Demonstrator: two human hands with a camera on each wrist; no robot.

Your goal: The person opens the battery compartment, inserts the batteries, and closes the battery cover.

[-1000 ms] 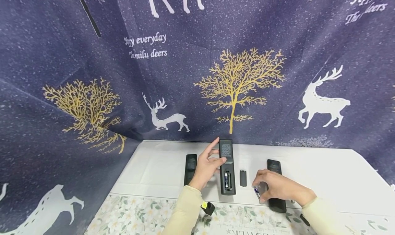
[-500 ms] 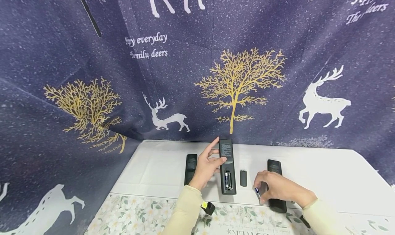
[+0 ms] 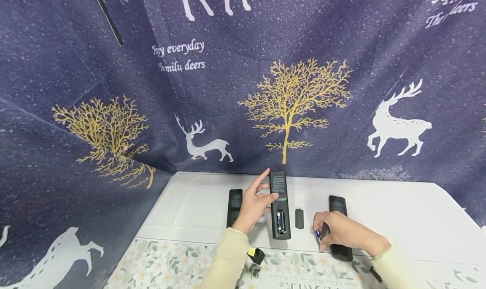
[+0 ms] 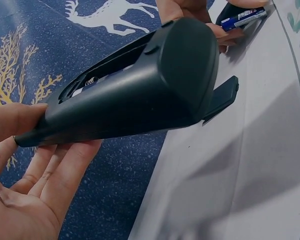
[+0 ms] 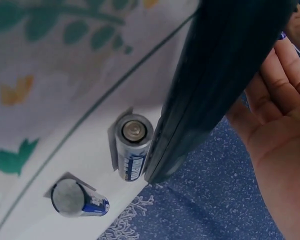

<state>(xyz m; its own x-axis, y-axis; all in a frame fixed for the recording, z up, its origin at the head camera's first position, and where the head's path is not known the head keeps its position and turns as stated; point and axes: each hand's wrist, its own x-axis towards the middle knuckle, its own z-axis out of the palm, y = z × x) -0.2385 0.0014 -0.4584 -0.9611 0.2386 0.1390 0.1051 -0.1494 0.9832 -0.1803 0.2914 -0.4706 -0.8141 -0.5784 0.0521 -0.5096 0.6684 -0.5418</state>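
Observation:
My left hand (image 3: 255, 204) grips a black remote control (image 3: 279, 206), back side up, thumb on its back and fingers around its side and underneath. Its battery compartment is uncovered, with one battery (image 3: 279, 221) in the left part. In the left wrist view the remote is raised off the table and tilted. My right hand (image 3: 339, 230) pinches a blue and silver battery (image 4: 242, 18) between thumb and fingers, just right of a loose battery cover (image 3: 299, 219). The cover lies on the table between the held remote and my right hand.
A second remote (image 3: 338, 203) lies partly under my right hand, with two batteries, one silver and blue (image 5: 132, 150) and another (image 5: 80, 198), standing beside it. A third remote (image 3: 235, 202) sits behind my left wrist. A black piece with a yellow tag (image 3: 256, 256) is near the left sleeve.
My right hand has shifted slightly right, and the battery in its fingers has turned a little more upright in the head view. The left hand and its remote stay put.

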